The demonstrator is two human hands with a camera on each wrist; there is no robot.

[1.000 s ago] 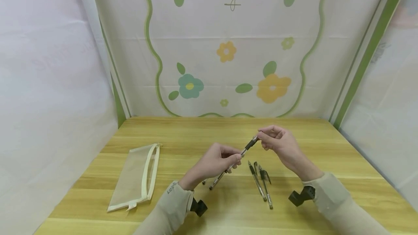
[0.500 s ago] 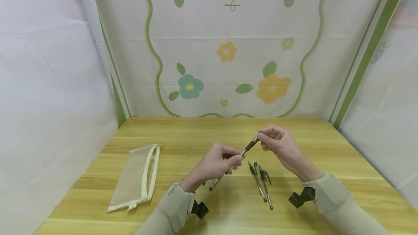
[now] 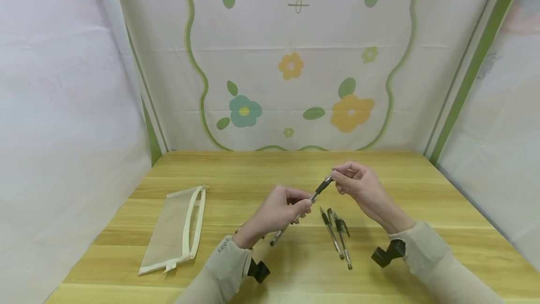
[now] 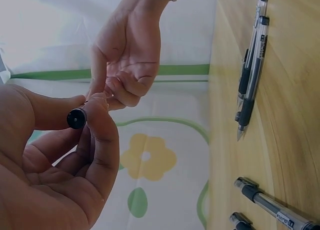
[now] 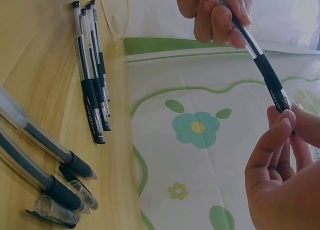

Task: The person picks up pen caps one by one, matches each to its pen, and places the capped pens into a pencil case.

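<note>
The person's left hand [image 3: 278,209] had a pen [image 3: 324,186] pinched around its barrel, and the right hand [image 3: 360,186] was pinching the other end, up above the table [image 3: 270,168]. Two uncapped pens [image 3: 344,246] lay nearby with loose caps [image 5: 57,211], beige pouch [image 3: 168,233] way off left.

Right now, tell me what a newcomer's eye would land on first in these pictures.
Most likely the pen slanting above the table, pinched by both the left hand and the right hand. Next, perhaps, the pale pouch lying left of the hands, and two uncapped pens on the table below the held one in the head view. Behind, the larger orange flower brightens the backdrop.
</note>
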